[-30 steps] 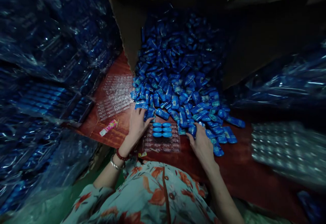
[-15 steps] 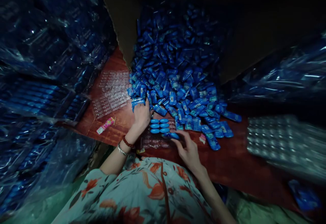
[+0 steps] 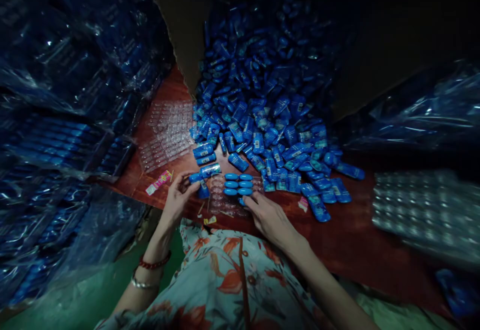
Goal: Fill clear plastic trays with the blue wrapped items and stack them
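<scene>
On the red table in front of me lies a clear plastic blister tray [image 3: 217, 201] with several shiny blue oblong packets [image 3: 238, 184] standing in two columns on it. My right hand [image 3: 269, 217] reaches over the tray's near right side, fingertips closed on another blue packet [image 3: 242, 201] at the foot of the columns. Left of the tray, my left hand [image 3: 177, 195] pinches a blue packet [image 3: 195, 177] between thumb and fingers. Other packets [image 3: 210, 170] touch or lie close to its fingertips. Beyond them sits a pair of packets [image 3: 204, 153].
A big heap of blue packets [image 3: 258, 110] spills from a cardboard box [image 3: 183, 35]. Empty clear trays [image 3: 165, 137] lie at left, a stack of trays [image 3: 420, 210] at right. Wrapped blue packs [image 3: 56, 140] rise along the left. Pink scraps [image 3: 159, 182] lie on the table [image 3: 360, 235].
My left hand has drawn back from the heap towards me and left, bringing blue packets beside the tray. My right hand has moved slightly left, its packet now lower against the tray.
</scene>
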{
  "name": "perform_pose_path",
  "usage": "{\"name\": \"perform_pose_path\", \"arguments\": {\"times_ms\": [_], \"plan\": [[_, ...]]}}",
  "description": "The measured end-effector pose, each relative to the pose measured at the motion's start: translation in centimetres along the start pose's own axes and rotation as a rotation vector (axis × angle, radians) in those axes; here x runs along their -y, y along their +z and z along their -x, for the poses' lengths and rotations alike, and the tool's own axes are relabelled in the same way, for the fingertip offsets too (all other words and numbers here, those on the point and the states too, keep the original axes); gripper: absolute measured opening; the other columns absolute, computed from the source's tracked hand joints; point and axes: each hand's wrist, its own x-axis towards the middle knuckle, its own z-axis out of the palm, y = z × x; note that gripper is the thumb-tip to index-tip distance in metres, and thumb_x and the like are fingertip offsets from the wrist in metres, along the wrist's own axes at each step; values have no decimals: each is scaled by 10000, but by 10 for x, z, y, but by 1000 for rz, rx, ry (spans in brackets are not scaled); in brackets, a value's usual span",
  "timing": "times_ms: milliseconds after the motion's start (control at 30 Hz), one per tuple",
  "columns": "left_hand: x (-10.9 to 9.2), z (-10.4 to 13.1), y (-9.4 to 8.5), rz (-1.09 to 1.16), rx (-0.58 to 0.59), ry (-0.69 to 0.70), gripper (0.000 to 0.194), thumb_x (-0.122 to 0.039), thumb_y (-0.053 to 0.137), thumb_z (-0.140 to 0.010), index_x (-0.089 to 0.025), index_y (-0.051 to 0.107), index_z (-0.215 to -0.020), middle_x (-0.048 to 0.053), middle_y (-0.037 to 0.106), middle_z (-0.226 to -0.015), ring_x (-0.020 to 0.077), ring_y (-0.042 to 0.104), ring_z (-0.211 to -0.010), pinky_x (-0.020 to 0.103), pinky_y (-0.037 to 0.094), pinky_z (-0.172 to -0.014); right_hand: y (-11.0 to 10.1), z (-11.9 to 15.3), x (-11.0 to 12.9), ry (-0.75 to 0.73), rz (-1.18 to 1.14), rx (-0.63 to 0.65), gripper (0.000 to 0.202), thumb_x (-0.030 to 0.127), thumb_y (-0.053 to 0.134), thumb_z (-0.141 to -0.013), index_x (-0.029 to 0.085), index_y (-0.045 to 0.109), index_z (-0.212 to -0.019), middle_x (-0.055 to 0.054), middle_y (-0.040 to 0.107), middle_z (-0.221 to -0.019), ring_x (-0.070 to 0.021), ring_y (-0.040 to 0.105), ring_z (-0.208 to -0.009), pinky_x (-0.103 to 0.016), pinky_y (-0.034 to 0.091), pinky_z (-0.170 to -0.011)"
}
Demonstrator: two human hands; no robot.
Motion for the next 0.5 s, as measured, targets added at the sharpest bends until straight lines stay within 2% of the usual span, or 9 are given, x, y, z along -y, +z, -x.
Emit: {"name": "perform_pose_path", "arguments": {"times_ms": [100, 167, 233, 300, 400, 467, 500], "plan": [[5, 24, 10, 6, -106, -15, 327, -352, 690, -709, -190, 532, -944, 12, 644, -840, 138, 627, -765, 249, 519, -697, 3, 3, -2, -14, -18, -56, 283, 78, 406, -857, 199, 552, -1067, -72, 593, -915, -180, 579, -816, -296, 497, -724], [12, 34, 19, -29, -167, 49, 290, -327, 687, -719, -194, 532, -925, 3, 637, -823, 132, 626, -760, 244, 520, -698, 6, 7, -2, -29, -14, -89, 319, 63, 396, -853, 197, 547, -1100, -80, 598, -942, -186, 579, -833, -306, 497, -740], [23, 39, 27, -93, -165, 167, 220, -292, 653, -760, -199, 545, -928, 11, 637, -840, 138, 628, -784, 254, 524, -720, 9, 10, -1, -35, -4, -90, 364, 34, 385, -837, 191, 545, -1124, -86, 597, -966, -188, 575, -849, -305, 493, -740], [34, 40, 31, -183, -46, 342, 144, -249, 570, -830, -204, 564, -967, 36, 646, -898, 154, 629, -849, 284, 522, -771, 11, 11, 2, -31, 25, -83, 380, 22, 378, -828, 186, 552, -1123, -87, 598, -958, -189, 568, -837, -306, 485, -724], [45, 36, 32, -378, 233, 645, 213, -181, 431, -899, -198, 578, -1051, 83, 644, -1001, 170, 607, -940, 313, 508, -818, 11, 9, 5, -35, 95, -64, 365, 26, 391, -826, 175, 565, -1110, -85, 603, -923, -193, 555, -814, -310, 461, -705], [43, 32, 31, -529, 348, 760, 247, -170, 385, -918, -183, 590, -1055, 99, 634, -1021, 168, 595, -935, 307, 503, -808, 10, 6, 6, -35, 145, -56, 356, 27, 410, -826, 175, 568, -1108, -84, 606, -928, -199, 551, -834, -321, 440, -725], [40, 30, 32, -597, 385, 773, 256, -178, 370, -927, -180, 599, -1042, 98, 631, -1017, 165, 590, -923, 302, 501, -801, 9, 4, 7, -32, 167, -58, 355, 29, 419, -826, 180, 568, -1111, -83, 608, -939, -202, 550, -848, -326, 429, -735]]}}
